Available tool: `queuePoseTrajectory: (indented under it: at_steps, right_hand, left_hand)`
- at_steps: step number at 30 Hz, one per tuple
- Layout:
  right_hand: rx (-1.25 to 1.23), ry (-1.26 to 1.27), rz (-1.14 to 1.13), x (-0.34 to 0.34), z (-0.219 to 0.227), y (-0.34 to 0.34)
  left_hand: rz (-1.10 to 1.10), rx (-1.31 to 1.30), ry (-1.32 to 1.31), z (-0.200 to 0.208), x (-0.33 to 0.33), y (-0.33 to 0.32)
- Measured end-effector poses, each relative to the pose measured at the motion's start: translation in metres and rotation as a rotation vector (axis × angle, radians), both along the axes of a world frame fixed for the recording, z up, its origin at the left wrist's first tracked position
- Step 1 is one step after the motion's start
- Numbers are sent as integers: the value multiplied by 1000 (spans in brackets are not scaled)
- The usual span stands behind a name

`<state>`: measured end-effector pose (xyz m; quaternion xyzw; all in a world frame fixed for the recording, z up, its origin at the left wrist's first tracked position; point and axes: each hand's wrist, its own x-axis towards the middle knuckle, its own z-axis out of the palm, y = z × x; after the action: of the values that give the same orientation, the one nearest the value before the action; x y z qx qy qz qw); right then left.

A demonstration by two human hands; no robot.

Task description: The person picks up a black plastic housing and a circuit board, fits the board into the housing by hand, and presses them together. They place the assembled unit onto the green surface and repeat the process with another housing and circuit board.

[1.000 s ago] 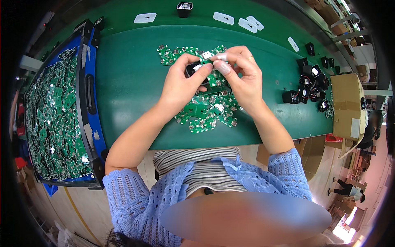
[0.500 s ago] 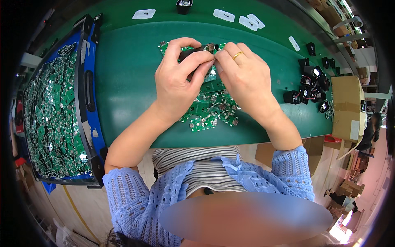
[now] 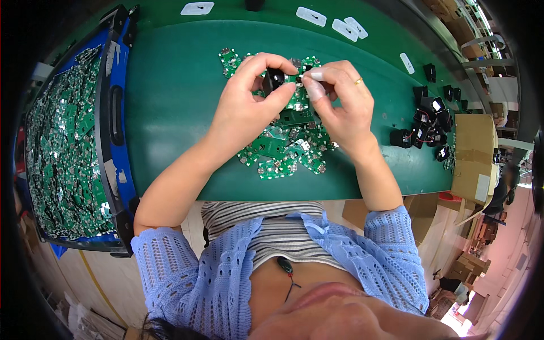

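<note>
Green circuit boards [image 3: 267,148] piled inward of the worktop's [image 3: 170,107] near edge, mid-length. Above them, left hand [image 3: 247,102] grip closed around a black housing [image 3: 274,81]; right hand [image 3: 344,105] fingertips bunched just beside it, hold cannot be told. White cards [image 3: 311,16] toward far edge.

Bright light, soft sheen on green tabletop [image 3: 170,130], glints on circuit boards [image 3: 269,147], white glare at near right, bowed edges, black corners

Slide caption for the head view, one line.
Left hand holds a glossy black boxy housing over loose green circuit boards, right hand close beside it.
</note>
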<state>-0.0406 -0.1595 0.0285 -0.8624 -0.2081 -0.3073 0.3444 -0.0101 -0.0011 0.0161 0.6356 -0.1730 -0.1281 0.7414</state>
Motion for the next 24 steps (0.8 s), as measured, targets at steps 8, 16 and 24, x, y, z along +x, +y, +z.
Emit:
queuePoseTrajectory:
  at_steps: [8,16,24]
  right_hand:
    - [-60,-9,-9,-3,-6,-3]
    - [-68,-38,-17,-4,-6,0]
    - [-191,-137,16,-2,-5,0]
  left_hand:
    - [203,53,-230,-2,-3,-3]
    - [244,170,-412,2,-7,-2]
    - [287,208,-569,4,-7,-2]
